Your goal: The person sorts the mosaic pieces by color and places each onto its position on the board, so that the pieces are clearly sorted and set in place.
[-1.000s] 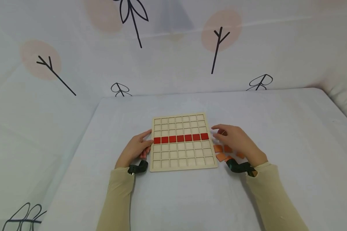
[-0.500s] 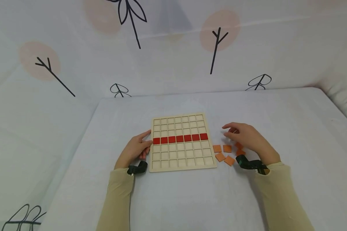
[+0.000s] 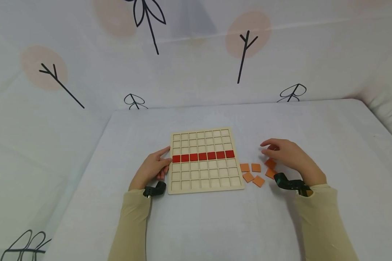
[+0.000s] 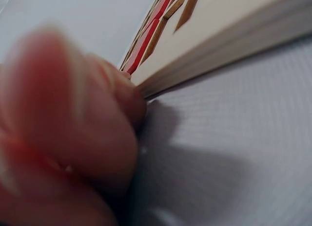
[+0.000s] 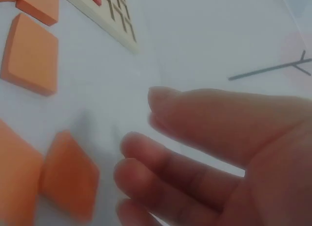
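Observation:
A pale wooden grid board (image 3: pixel 203 175) lies flat, with a row of red square tiles (image 3: pixel 202 156) across its middle. At the board's left edge rests my left hand (image 3: pixel 151 167), its thumb and index finger touching the side. Close up in the left wrist view, its fingers meet the board's edge (image 4: pixel 219 55) beside a red tile (image 4: pixel 141 48). My right hand (image 3: pixel 290 154) hovers right of the board, holding nothing, fingers loosely bent. Several loose orange square tiles (image 3: pixel 258 181) lie below and left of it; the right wrist view shows orange tiles (image 5: pixel 31 53) apart from the fingers.
White cloth covers the table (image 3: pixel 215 224). Behind it hangs a pale fabric backdrop (image 3: pixel 196 72) with plant drawings. Dark wrist cameras sit on both wrists, the right camera (image 3: pixel 282 181) close to the orange tiles.
My right hand has moved right, away from the board's right edge, uncovering more orange tiles. The left hand stays at the board's left edge, and the red row looks the same.

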A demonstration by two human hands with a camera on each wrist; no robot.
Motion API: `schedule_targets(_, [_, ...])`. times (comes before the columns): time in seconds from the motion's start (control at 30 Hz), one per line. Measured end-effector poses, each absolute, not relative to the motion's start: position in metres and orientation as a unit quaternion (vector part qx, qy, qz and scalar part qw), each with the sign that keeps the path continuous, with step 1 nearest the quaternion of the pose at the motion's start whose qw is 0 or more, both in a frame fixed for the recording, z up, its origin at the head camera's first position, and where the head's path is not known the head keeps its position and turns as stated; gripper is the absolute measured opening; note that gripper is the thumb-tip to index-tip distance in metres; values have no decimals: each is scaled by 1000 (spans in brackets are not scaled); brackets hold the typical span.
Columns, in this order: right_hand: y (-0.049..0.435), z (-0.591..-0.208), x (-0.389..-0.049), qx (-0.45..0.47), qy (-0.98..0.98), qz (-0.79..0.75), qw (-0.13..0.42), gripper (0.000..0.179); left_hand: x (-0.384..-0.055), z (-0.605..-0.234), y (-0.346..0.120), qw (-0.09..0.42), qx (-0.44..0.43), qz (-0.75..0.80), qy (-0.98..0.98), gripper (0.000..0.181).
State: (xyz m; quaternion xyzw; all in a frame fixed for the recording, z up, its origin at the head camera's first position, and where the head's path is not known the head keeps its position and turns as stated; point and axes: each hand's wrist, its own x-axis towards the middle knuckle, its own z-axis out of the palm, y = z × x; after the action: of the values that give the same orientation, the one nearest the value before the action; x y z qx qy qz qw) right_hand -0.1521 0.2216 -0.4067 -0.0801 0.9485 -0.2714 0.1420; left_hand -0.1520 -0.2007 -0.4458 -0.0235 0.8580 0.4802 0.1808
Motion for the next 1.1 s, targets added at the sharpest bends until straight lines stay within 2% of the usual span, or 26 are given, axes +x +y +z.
schedule_targets(0.43, [236, -412, -149, -66, 948, -264, 163, 40, -151, -447, -201, 189, -28, 484, 854, 53])
schedule_targets(0.77, [248, -411, -147, -120, 934, -291, 167, 27, -150, -444, -202, 182, -29, 484, 856, 52])
schedule_targets(1.1, [250, -415, -147, -130, 922, -302, 204, 32, -149, -445, -202, 181, -31, 492, 851, 51])
